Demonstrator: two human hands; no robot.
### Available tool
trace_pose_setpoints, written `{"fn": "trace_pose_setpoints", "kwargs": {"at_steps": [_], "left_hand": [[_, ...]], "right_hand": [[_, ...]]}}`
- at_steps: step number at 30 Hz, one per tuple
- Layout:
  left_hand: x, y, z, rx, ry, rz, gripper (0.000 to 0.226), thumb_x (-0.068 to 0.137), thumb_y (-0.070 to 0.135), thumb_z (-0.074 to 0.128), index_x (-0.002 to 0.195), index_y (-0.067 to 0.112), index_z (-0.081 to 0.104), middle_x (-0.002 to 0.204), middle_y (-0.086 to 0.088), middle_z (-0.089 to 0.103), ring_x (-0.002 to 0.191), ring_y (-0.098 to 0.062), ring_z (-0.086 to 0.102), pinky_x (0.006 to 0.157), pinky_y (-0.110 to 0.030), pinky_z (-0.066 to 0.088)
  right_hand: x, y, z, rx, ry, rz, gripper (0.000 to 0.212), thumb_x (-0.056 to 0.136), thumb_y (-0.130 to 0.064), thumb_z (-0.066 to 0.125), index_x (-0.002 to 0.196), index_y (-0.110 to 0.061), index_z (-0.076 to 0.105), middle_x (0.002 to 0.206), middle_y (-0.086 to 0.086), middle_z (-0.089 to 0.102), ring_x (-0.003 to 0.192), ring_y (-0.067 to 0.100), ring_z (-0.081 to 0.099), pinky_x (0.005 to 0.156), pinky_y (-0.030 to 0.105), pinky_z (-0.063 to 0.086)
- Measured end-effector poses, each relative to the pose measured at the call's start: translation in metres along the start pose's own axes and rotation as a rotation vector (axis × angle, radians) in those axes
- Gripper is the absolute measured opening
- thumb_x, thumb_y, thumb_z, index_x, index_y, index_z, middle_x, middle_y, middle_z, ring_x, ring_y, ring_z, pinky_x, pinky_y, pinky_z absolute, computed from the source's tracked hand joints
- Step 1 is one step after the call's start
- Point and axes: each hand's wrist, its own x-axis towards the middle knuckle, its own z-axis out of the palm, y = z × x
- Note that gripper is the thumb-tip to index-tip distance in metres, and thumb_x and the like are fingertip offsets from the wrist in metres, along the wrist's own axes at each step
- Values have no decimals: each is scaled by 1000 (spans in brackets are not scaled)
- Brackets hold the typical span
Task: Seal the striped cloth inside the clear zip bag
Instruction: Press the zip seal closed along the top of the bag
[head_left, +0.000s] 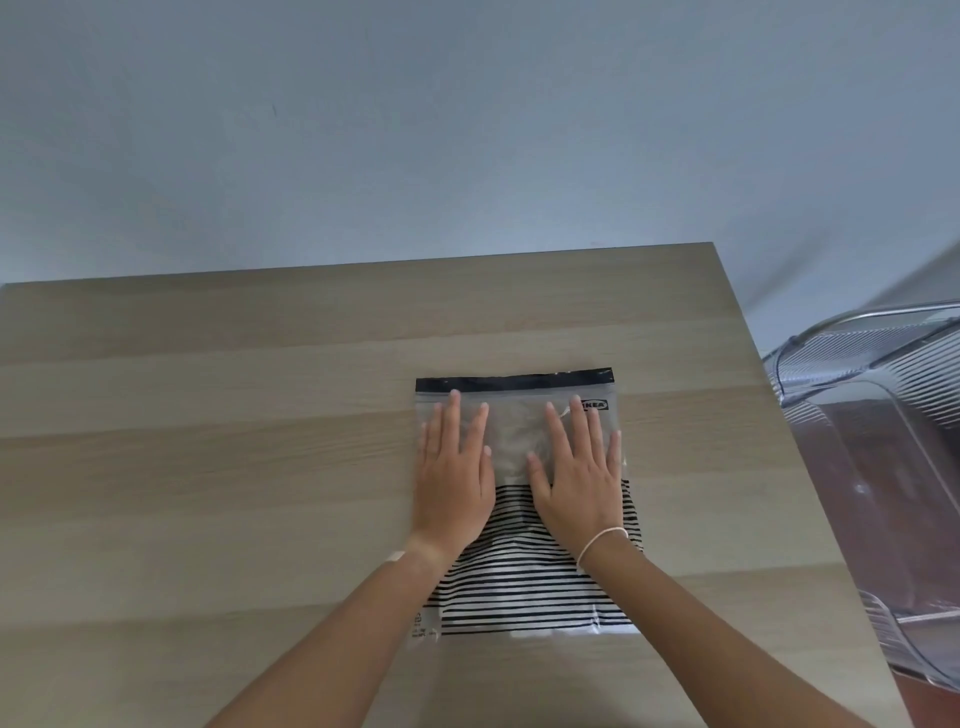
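both hands, left hand (457, 478) and right hand (576, 478), lie flat with open grip on the clear plastic zip bag (511, 447); press air toward the dark zip strip (514, 381), away from the black-and-white striped cloth (524, 582).

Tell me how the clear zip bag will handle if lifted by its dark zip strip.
The clear zip bag would probably flop: its film wrinkles under both flat hands. The striped cloth fills the near end, so that end likely sags. Smooth plastic on the wooden table may slide easily.
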Motion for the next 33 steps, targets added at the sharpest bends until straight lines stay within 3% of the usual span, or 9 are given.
{"fn": "trace_pose_setpoints", "kwargs": {"at_steps": [3, 8, 12, 16, 21, 27, 33], "left_hand": [[12, -4, 4, 48, -73, 36, 50, 98, 30, 24, 145, 21, 10, 151, -3, -12, 142, -25, -13, 114, -36, -11], [18, -17, 13, 116, -169, 11, 53, 97, 40, 17, 140, 27, -11, 151, -3, -19, 140, -23, -20, 114, -38, -14], [17, -18, 17, 135, -148, 21, 54, 96, 41, 18, 139, 27, -12, 151, -2, -19, 139, -22, -20, 113, -37, -16], [16, -19, 17, 141, -134, 29, 56, 96, 40, 20, 141, 26, -9, 152, -4, -16, 140, -24, -18, 113, -37, -15], [18, -16, 12, 136, -168, 15, 56, 96, 40, 19, 143, 25, -6, 152, -4, -18, 140, -24, -19, 114, -37, -15], [-11, -3, 4, 1, -148, 15, 57, 94, 48, 14, 139, 32, -17, 151, -3, -23, 139, -21, -25, 112, -35, -17], [-29, -3, 16, 90, -197, 4, 59, 94, 47, 19, 138, 30, -18, 153, -7, -19, 141, -25, -20, 113, -37, -16]], "right_hand": [[10, -3, -1, 4, -2, -39, 57, 94, -42, 23, 145, -25, 4, 157, 6, -3, 140, 19, -16, 113, 37, -13], [21, 9, 6, -58, -77, -35, 55, 94, -45, 15, 143, -32, -6, 157, 4, -9, 140, 17, -17, 112, 38, -15], [22, 10, 12, -84, -55, -33, 56, 92, -47, 15, 140, -33, -9, 156, 3, -9, 142, 19, -12, 113, 39, -15], [21, 11, 13, -83, -41, -39, 56, 92, -47, 15, 140, -33, -10, 153, 1, -14, 137, 16, -19, 113, 40, -13], [23, 11, 5, -52, -113, -41, 57, 93, -47, 16, 142, -32, -8, 156, 3, -14, 142, 20, -16, 114, 40, -14], [-6, 11, -7, 41, -62, -21, 57, 90, -54, 15, 138, -40, -13, 153, -3, -18, 138, 19, -22, 112, 40, -16], [-26, 17, 8, -46, -107, 36, 59, 91, -53, 16, 135, -42, -21, 152, -1, -21, 135, 21, -25, 113, 44, -13]]}}
